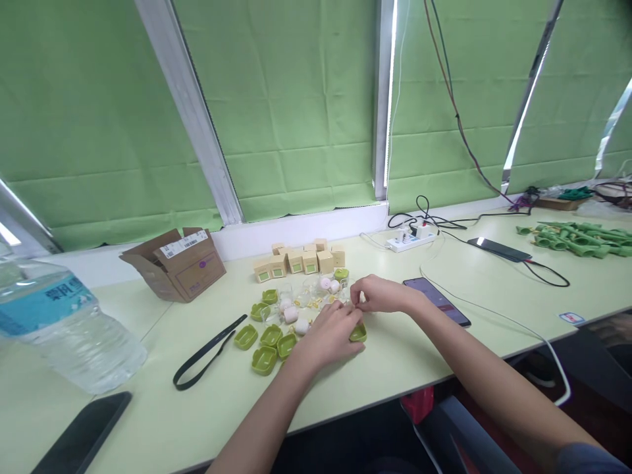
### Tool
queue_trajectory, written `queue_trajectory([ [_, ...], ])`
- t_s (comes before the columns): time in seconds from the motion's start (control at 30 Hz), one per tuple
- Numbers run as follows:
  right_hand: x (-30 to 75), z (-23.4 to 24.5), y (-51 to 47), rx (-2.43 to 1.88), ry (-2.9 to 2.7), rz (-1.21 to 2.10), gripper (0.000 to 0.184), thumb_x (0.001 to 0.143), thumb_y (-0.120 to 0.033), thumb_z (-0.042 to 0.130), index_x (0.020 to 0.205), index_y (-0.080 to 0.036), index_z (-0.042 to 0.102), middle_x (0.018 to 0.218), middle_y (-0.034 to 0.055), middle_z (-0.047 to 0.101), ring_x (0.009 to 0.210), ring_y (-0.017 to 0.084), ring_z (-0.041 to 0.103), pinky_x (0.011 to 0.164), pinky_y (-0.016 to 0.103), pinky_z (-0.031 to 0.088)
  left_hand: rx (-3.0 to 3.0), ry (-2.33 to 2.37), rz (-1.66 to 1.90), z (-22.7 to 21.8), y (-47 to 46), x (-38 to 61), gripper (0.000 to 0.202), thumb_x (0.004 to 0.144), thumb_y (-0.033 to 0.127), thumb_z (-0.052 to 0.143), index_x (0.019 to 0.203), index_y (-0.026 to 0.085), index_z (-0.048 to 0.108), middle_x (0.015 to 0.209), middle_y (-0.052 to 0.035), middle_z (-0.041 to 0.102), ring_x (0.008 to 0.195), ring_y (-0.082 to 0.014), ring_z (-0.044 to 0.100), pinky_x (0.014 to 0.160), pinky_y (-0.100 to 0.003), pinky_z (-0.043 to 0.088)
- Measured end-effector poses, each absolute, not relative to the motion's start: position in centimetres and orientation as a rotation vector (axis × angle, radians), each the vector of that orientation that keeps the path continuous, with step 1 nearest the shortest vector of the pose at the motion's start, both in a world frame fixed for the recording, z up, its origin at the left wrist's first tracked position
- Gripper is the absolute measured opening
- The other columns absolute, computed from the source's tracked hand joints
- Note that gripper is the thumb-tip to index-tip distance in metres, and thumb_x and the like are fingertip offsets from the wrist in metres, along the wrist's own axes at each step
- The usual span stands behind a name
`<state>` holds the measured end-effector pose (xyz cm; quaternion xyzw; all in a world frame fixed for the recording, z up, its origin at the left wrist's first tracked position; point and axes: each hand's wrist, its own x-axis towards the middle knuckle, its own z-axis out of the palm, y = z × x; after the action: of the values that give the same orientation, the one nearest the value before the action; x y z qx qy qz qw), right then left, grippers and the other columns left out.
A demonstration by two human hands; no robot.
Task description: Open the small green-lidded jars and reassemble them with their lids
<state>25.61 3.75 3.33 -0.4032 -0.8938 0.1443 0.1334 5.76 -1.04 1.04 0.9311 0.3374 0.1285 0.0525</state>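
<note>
My left hand (332, 332) is closed around a small green dish (358, 333), its thumb in front and its fingers bent over the back. My fingers hide part of the dish. Just behind it, my right hand (378, 293) is pinched, its fingertips close to the left fingers; whatever it pinches is too small to make out. Several more green dishes (264, 359) lie on the table to the left. Pale pink and white rounded pieces (290, 314), clear cups (285, 292) and small yellow bits (314, 303) are gathered behind my left hand.
Small cardboard boxes (310, 262) stand behind the pieces. An open carton (190, 270), black strap (197, 359), water bottle (64, 322) and dark phone (81, 434) are leftward. Rightward lie another phone (437, 301), a power strip (412, 241), a white cable (494, 316) and green pieces (577, 238).
</note>
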Motion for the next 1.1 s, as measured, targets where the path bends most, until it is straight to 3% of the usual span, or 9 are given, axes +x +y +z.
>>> queue_trajectory([
  [0.13, 25.9, 2.3, 4.0, -1.102, -2.296, 0.535, 0.009, 0.082, -0.022, 0.062, 0.087, -0.019, 0.070, 0.081, 0.0020, 0.072, 0.070, 0.015, 0.061, 0.066, 0.024, 0.044, 2.749, 1.053, 0.362, 1.1, -0.8, 5.8, 0.025, 0.075, 0.026, 0.067, 0.100, 0.022, 0.062, 0.100, -0.0061, 0.066, 0.105, -0.0283, 0.056, 0.091, -0.040, 0.044],
  [0.3, 23.9, 0.9, 5.9, -0.905, -1.938, 0.690, 0.037, 0.087, -0.033, 0.063, 0.121, -0.018, 0.064, 0.081, 0.0025, 0.068, 0.073, 0.015, 0.061, 0.070, 0.027, 0.049, 2.192, 1.061, 0.649, 1.8, 0.2, 4.7, 0.049, 0.076, 0.036, 0.071, 0.123, 0.024, 0.058, 0.119, -0.0082, 0.065, 0.108, -0.0265, 0.061, 0.093, -0.040, 0.048],
  [0.4, 22.0, 1.2, 7.1, -0.829, -1.799, 0.795, 0.029, 0.086, -0.038, 0.063, 0.105, -0.017, 0.070, 0.077, 0.0019, 0.066, 0.070, 0.015, 0.060, 0.067, 0.028, 0.050, 1.938, 1.032, 0.825, 2.4, 1.4, 3.2, 0.045, 0.077, 0.039, 0.073, 0.116, 0.021, 0.063, 0.124, -0.0102, 0.064, 0.114, -0.0271, 0.061, 0.100, -0.042, 0.046],
  [0.53, 18.9, 2.7, 7.7, -0.664, -1.545, 0.947, 0.030, 0.076, -0.039, 0.075, 0.095, -0.017, 0.067, 0.083, 0.0021, 0.068, 0.071, 0.014, 0.063, 0.068, 0.028, 0.053, 1.813, 1.173, 0.988, 3.2, 3.3, -0.1, 0.054, 0.074, 0.039, 0.077, 0.123, 0.022, 0.062, 0.131, -0.0121, 0.060, 0.100, -0.0252, 0.065, 0.091, -0.045, 0.052],
  [0.63, 16.7, 3.2, 7.3, -0.573, -1.543, 1.033, 0.033, 0.071, -0.039, 0.080, 0.094, -0.018, 0.067, 0.080, 0.0012, 0.069, 0.071, 0.015, 0.066, 0.068, 0.028, 0.056, 1.781, 1.145, 1.093, 3.2, 4.2, -2.4, 0.062, 0.069, 0.033, 0.081, 0.126, 0.022, 0.060, 0.123, -0.0109, 0.063, 0.102, -0.0237, 0.065, 0.094, -0.043, 0.051],
  [0.77, 15.3, 2.3, 6.3, -0.589, -1.617, 0.927, 0.030, 0.076, -0.043, 0.076, 0.093, -0.018, 0.076, 0.085, 0.0047, 0.075, 0.075, 0.017, 0.069, 0.069, 0.029, 0.057, 1.693, 1.041, 1.209, 1.9, 4.5, -4.0, 0.071, 0.068, 0.030, 0.082, 0.133, 0.022, 0.055, 0.127, -0.0109, 0.062, 0.108, -0.0225, 0.064, 0.101, -0.042, 0.049],
  [0.9, 16.1, 1.2, 5.6, -0.608, -1.763, 0.804, 0.025, 0.080, -0.037, 0.074, 0.098, -0.020, 0.078, 0.097, 0.0063, 0.077, 0.082, 0.019, 0.071, 0.074, 0.031, 0.058, 1.678, 1.010, 1.180, 0.7, 3.7, -4.3, 0.065, 0.064, 0.030, 0.086, 0.124, 0.018, 0.063, 0.124, -0.0124, 0.066, 0.114, -0.0264, 0.063, 0.105, -0.047, 0.046],
  [1.1, 17.3, 0.7, 5.3, -0.653, -2.039, 0.382, 0.015, 0.082, -0.026, 0.074, 0.095, -0.022, 0.079, 0.086, 0.0043, 0.077, 0.079, 0.017, 0.069, 0.075, 0.029, 0.053, 1.590, 0.925, 1.031, 1.1, 2.1, -4.3, 0.068, 0.069, 0.034, 0.084, 0.132, 0.023, 0.061, 0.138, -0.0132, 0.059, 0.123, -0.0322, 0.059, 0.106, -0.050, 0.046],
])
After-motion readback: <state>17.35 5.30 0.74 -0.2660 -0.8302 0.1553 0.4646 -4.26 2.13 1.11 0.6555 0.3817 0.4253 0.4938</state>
